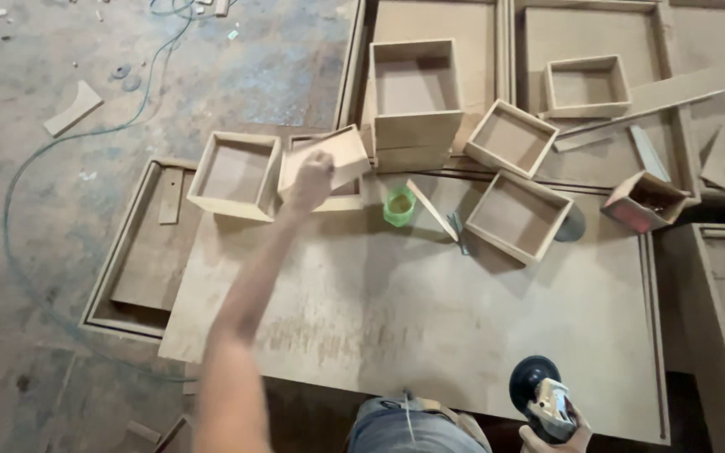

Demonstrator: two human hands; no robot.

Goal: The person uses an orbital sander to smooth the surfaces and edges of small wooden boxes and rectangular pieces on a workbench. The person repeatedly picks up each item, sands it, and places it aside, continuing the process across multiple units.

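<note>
Left hand (310, 178) is reaching far, its grip clamping on a tilted wooden box (329, 159) beside the open box (235, 174). Right hand (557, 429) is gripping a sander (539, 394) near the bench (430, 319) edge. Lifting the box squarely looks wisest.

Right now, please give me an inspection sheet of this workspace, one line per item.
Surface: bare board on the floor, dusty.
Job's things: left hand grips a tilted box; right hand holds a sander.
Clutter: open boxes, green cup, loose strips.
Grippers: both hands closed on their things.
Cables: green cable loops over the floor at left.
Surroundings: concrete floor, scraps, framed panels.
</note>
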